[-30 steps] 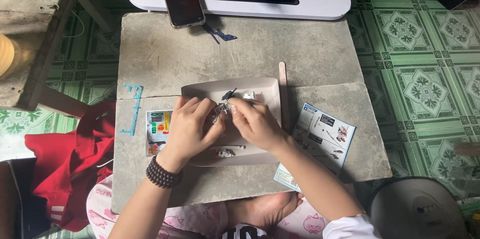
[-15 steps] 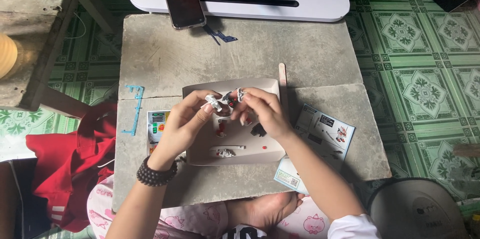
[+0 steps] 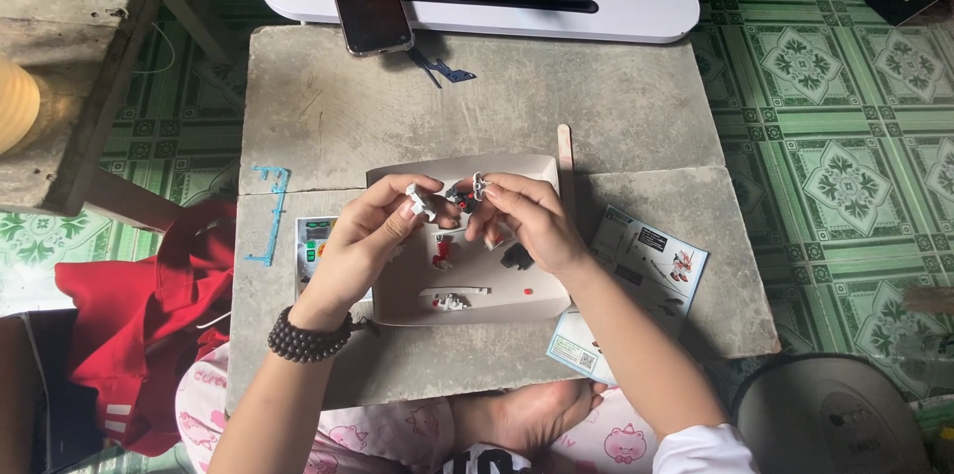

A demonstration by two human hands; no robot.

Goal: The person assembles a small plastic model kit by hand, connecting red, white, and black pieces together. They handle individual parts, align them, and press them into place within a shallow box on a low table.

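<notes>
Centre of the head view, over the cardboard tray (image 3: 397,297): left hand (image 3: 360,247) and right hand (image 3: 525,224) pinch a small model figure (image 3: 459,199) between fingertips — likely light, stiff plastic, fragile at joints — best held by its body.

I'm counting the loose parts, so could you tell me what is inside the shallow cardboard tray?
The tray holds a white-red piece, a black piece, a white piece and a red bit. The hands cover its far half.
</notes>
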